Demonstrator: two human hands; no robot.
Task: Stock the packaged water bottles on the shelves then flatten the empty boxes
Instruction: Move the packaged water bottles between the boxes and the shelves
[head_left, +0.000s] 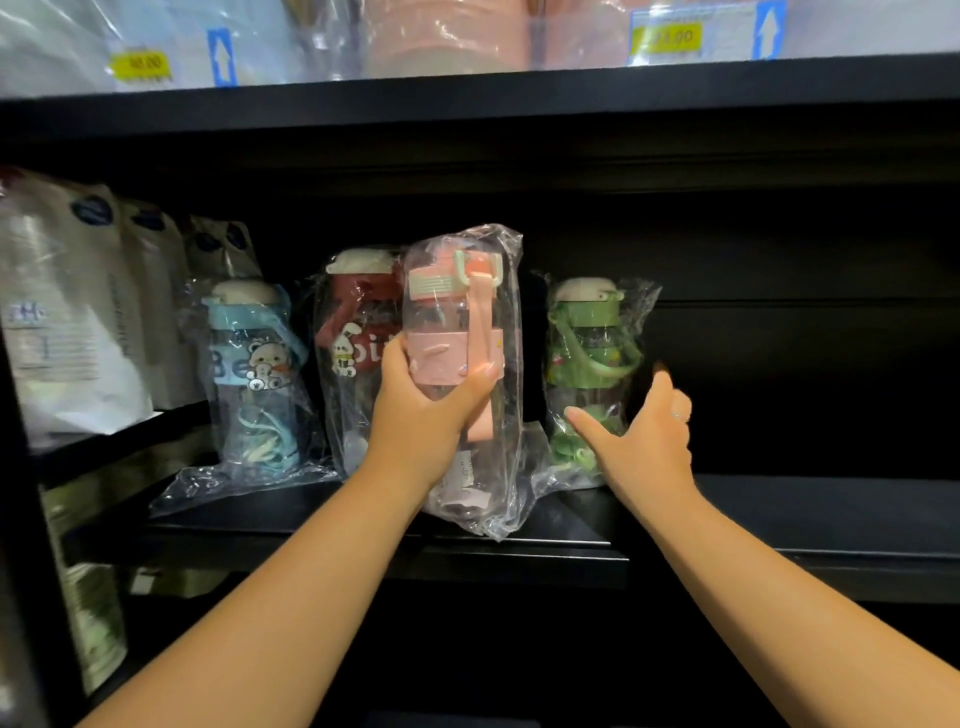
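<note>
My left hand (423, 410) grips a pink water bottle (457, 332) wrapped in a clear plastic bag, held upright just above the front of the black shelf (779, 514). Behind it a red bottle (358, 332) stands on the shelf, with a blue bottle (254, 364) to its left. A green bottle (589, 358) in its bag stands to the right. My right hand (644, 431) is spread around the lower part of the green bottle's bag, thumb in front and fingers behind its right side. No boxes are in view.
White packaged goods (67, 322) fill the shelf section at the left. The upper shelf (467, 98) carries wrapped pink items and yellow price labels (670, 37). To the right of the green bottle the shelf is dark and bare.
</note>
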